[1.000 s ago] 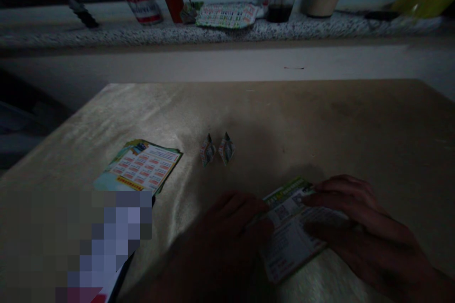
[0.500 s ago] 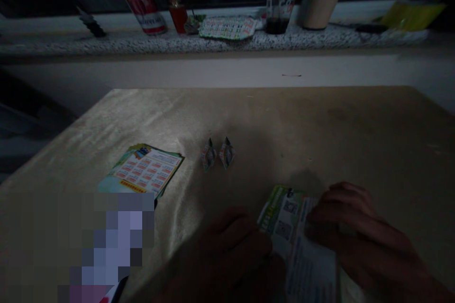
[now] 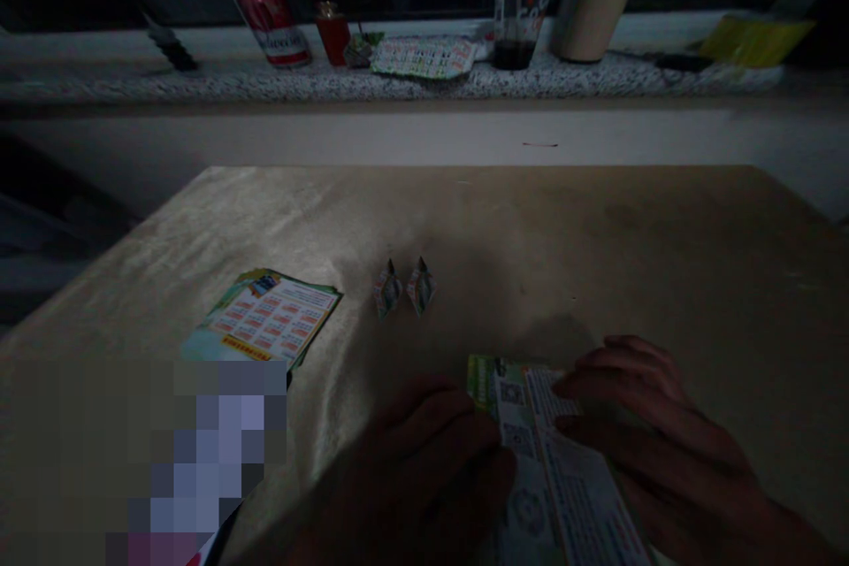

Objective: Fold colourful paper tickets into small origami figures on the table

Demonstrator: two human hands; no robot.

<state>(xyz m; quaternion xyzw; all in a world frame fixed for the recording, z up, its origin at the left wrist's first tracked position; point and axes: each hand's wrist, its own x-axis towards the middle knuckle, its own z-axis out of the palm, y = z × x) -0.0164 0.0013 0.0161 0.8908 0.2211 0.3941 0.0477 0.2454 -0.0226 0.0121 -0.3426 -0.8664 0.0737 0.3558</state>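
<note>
A printed paper leaflet (image 3: pixel 531 451) with a green edge, QR codes and lines of text lies in front of me, with a fold line running along it. My left hand (image 3: pixel 431 460) has its fingers curled over the leaflet's left side; deep shadow hides part of them. On the right side, my right hand (image 3: pixel 650 442) rests with fingers stretched and apart, fingertips touching the paper from above. Beyond the hands, two small folded paper pieces (image 3: pixel 388 290) with pointed ends stand side by side. To the left sits a stack of printed leaflets (image 3: pixel 271 314).
A pale cloth-like cover lies over the table (image 3: pixel 563 230). On the speckled sill (image 3: pixel 225 87) behind it stand a red can (image 3: pixel 271 25), a red bottle (image 3: pixel 332 35), a foil-like packet (image 3: pixel 424 56), a plastic cup (image 3: pixel 521 9) and a tan cylinder (image 3: pixel 600 0). Blurred blocks cover the lower left.
The leaflet has shifted left and turned slightly, showing more of its printed face. My right hand has moved a little left with it. The folded pieces and stack stay put.
</note>
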